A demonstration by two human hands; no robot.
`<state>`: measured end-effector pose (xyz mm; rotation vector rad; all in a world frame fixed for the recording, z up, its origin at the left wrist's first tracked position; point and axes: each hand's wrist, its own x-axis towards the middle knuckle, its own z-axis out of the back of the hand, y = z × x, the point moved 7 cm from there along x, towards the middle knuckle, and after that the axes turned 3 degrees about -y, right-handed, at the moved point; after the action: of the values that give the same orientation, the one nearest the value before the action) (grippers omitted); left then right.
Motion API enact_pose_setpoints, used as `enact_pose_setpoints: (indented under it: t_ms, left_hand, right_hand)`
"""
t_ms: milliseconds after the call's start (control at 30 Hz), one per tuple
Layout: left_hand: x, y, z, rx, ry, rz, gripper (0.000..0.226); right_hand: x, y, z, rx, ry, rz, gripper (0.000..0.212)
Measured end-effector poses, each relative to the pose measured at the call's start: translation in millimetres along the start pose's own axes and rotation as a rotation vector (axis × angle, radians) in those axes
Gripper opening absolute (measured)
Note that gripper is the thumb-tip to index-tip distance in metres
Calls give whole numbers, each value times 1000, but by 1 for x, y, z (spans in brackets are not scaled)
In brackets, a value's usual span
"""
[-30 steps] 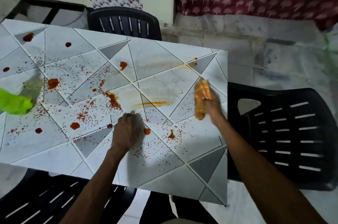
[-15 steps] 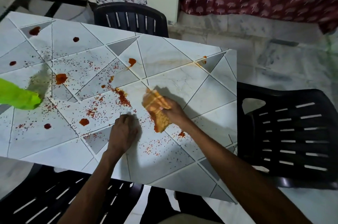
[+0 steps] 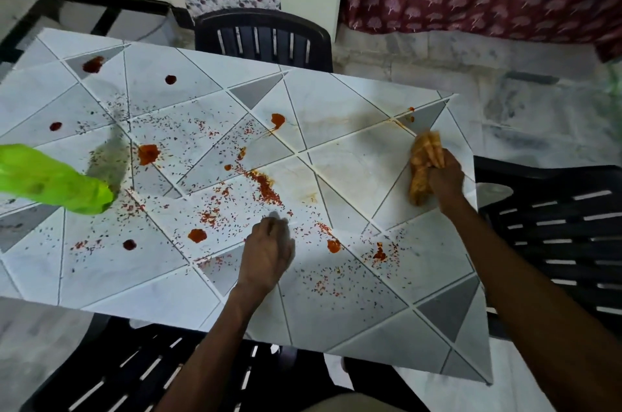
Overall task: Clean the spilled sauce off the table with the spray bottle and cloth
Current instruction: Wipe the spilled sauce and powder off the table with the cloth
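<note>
- Two bare hands are over the tiled table [image 3: 336, 149]; the right hand [image 3: 446, 176] is at about three o'clock near the far right edge, closed around a bunched, orange-stained cloth [image 3: 423, 166] pressed to the tabletop.
- The left hand [image 3: 267, 253] rests at about six o'clock with its fingers curled under; its outline is blurred, so whether it holds anything cannot be told.
- Red sauce [image 3: 266, 184] lies in blobs and flecks across the middle and left of the table, thickest just beyond the left hand.
- The green spray bottle [image 3: 50, 181] lies at nine o'clock, partly cut off by the frame.
- Black plastic chairs [image 3: 262, 38] stand at twelve, three and six o'clock.
</note>
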<state>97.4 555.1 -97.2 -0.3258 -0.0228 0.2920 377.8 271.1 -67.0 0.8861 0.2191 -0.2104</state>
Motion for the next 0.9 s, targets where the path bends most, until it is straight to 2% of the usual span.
enact_pose_setpoints:
  t_ms: [67,200,333,433,500,667,833,900]
  left_hand:
    - [0,7,-2,-19,-2,22,46]
    - [3,15,-2,-89,-18,48,44]
    - [4,22,4,-132,-32,62,40]
    - [1,25,7,-161,-47,66,38]
    - [-1,27,9,-182,-62,67,38]
    - [-6,27,13,-171,-79,73,40]
    - [-5,12,6,-141,-23,55,47]
    - [-5,4,2,-126,12,41,53]
  right_hand:
    - [6,25,-31,-42,60,9,37]
    - [-29,95,-102,-61,304,159,60]
    - [-84,127,-170,-10,544,202,39]
    - [-131,125,-204,-96,720,280,38]
    - [-154,121,-211,-128,767,311,39]
    - [-161,94,-166,-11,628,312,37]
    - [-160,51,-57,123,443,219,31]
    - [-153,23,-15,102,348,202,27]
